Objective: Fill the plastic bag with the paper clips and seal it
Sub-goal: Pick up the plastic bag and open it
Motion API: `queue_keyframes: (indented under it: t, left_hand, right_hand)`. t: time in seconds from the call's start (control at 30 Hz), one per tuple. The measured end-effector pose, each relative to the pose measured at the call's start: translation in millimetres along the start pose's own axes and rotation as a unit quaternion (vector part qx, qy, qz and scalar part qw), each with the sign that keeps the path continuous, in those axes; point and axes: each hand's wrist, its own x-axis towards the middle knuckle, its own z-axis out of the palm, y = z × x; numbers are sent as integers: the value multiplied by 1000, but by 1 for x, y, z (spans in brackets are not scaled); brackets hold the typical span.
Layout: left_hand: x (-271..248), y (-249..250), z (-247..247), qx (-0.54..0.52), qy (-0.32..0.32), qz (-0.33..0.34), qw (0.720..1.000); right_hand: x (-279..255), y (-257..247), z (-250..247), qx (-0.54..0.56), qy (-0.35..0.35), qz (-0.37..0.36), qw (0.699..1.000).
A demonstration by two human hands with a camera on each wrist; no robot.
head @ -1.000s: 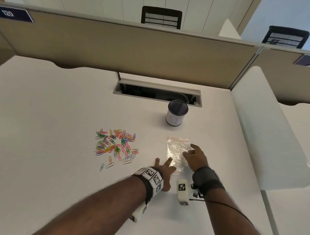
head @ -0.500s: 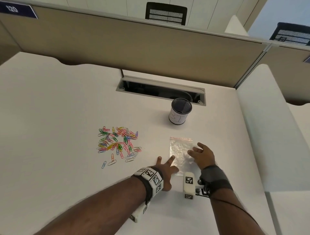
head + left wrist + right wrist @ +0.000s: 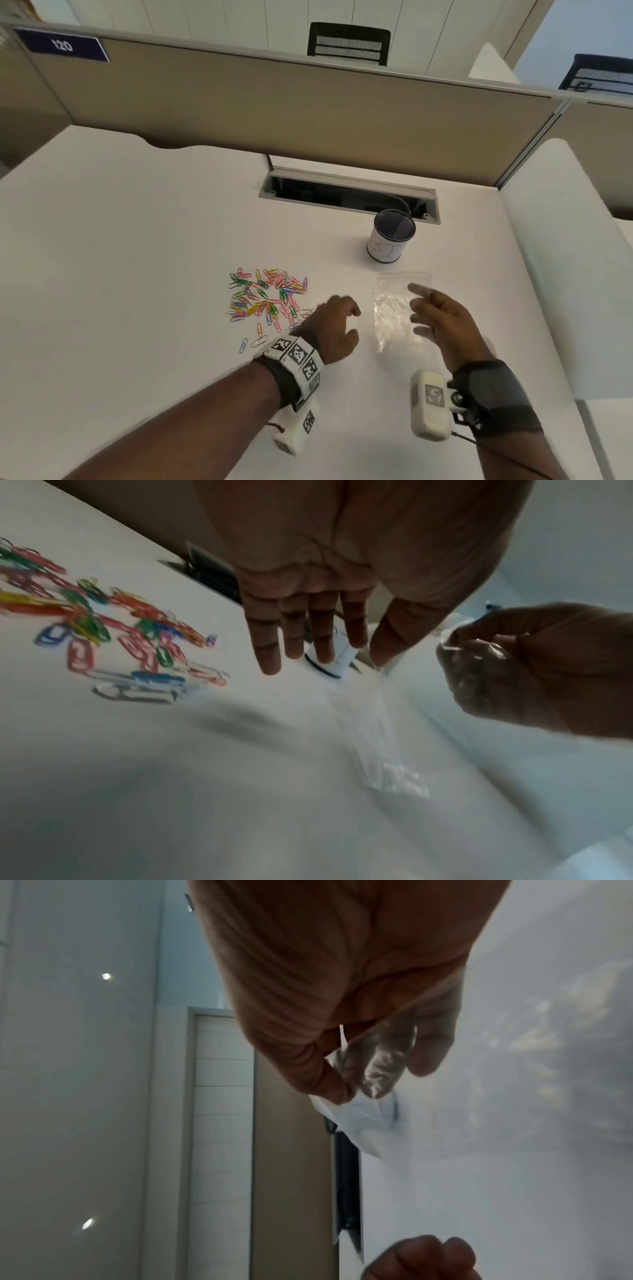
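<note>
A clear zip plastic bag lies on the white desk, its right side lifted. My right hand pinches that side between thumb and fingers; the right wrist view shows the bag over the fingers of this hand. My left hand hovers just left of the bag with fingers straight and nothing in it, as the left wrist view confirms. A heap of coloured paper clips lies on the desk left of that hand, blurred in the left wrist view.
A black mesh cup with a white label stands just behind the bag. Behind it is an open cable slot and a tan partition. A white side panel borders the desk on the right.
My right hand went from lying flat on the bag to pinching its right side and raising it. My left hand came off the bag's near corner and moved slightly left.
</note>
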Motion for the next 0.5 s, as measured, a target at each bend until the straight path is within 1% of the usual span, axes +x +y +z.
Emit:
queue_keyframes:
  t: [0.03,0.07,0.1,0.17,0.2,0.23,0.27,0.37,0.4,0.5]
  left_hand:
    - [-2,-4,-8,-39,21,-9,999]
    - [-4,-5,-18,-109,30,-34,993]
    - [-6,-6,-28,-205,28,-64,976]
    - [-15,-5,-50,-384,1,-118,916]
    - [-20,-5,-62,-437,-4,-131,890]
    - [-24,-9,-73,-469,-1,-136,872]
    - [-28,-13,-84,-488,5,-140,861]
    - [-41,-29,-112,-522,31,-158,838]
    - [-44,-35,-119,-533,39,-164,829]
    - [-52,-56,-138,-560,52,-179,807]
  right_hand:
    - [-5,-6,11,-12,5,-22,1000]
    - [-9,-12,24,-33,12,-48,998]
    - [-12,-17,37,-65,21,-77,995]
    - [-18,-21,66,-143,32,-135,980]
    - [-21,-21,80,-175,33,-162,971]
    - [-24,-20,96,-200,32,-187,961]
    - [-26,-19,110,-224,32,-212,951]
    - [-29,-16,149,-284,27,-287,914]
    - [-30,-15,160,-293,21,-299,908]
    - [-30,-13,188,-312,6,-304,900]
